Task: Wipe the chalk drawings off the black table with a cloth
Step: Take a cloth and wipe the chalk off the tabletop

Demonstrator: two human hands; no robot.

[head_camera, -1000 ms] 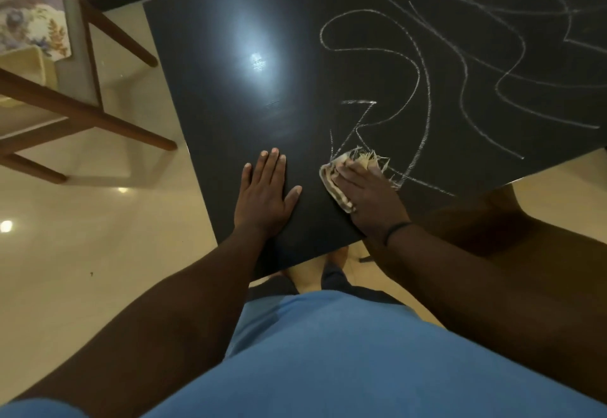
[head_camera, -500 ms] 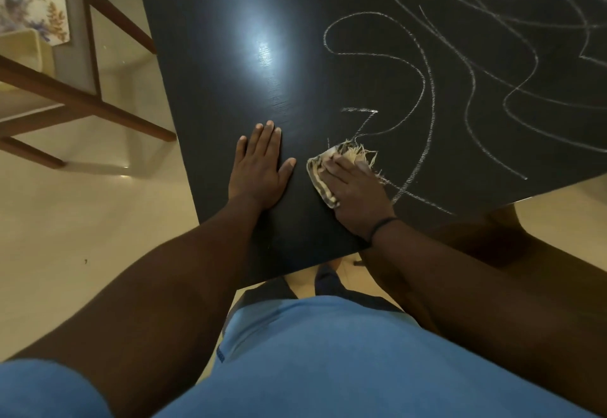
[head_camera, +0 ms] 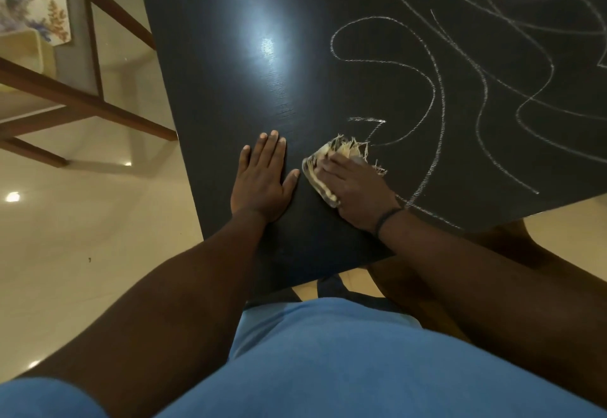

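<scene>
The frayed beige cloth (head_camera: pixel 331 168) has slid slightly left under the right hand (head_camera: pixel 356 192). Its straight fingers press it onto the chalk-marked black surface (head_camera: pixel 230 66). The left hand (head_camera: pixel 261 183) lies flat just left, fingers together.

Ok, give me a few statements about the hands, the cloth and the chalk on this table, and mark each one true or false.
1. The left hand lies flat on the table, fingers straight. True.
2. The right hand presses the cloth onto the table. True.
3. The cloth is neatly hemmed all round. False: its far edge is frayed, with loose threads sticking out.
4. The table is wiped clean of chalk. False: chalk lines loop across its right part.
5. The right wrist wears a dark band. True.
6. The left hand holds a piece of chalk. False: it holds nothing.
</scene>
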